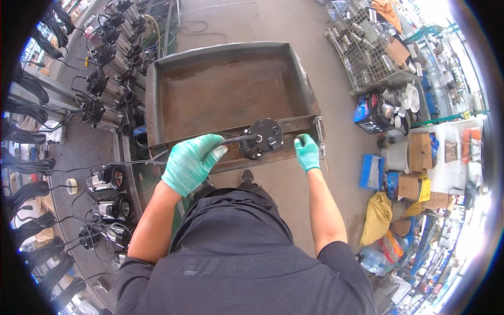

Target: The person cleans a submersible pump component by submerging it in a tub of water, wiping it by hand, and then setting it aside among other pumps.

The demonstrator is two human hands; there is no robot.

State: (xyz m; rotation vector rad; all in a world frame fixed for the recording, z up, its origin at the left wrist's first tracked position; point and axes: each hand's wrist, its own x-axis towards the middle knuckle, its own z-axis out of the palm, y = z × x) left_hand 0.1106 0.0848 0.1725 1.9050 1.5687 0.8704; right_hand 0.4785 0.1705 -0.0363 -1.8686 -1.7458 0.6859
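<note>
My left hand (191, 161), in a green glove, grips a black cable (235, 140) that runs into a round black pump head (261, 138). The pump stands at the near rim of a large rusty metal tank (226, 89) holding brownish water. My right hand (306, 151), also in a green glove, rests on the tank's near edge just right of the pump, fingers curled over the rim. My dark shirt fills the lower middle of the view.
Rows of steel pumps (107, 97) with coiled black cables stand along the left. A wire cage of parts (367, 50) is at the upper right. Cardboard boxes (420, 149), a yellow bag (378, 215) and blue crates lie on the concrete floor at right.
</note>
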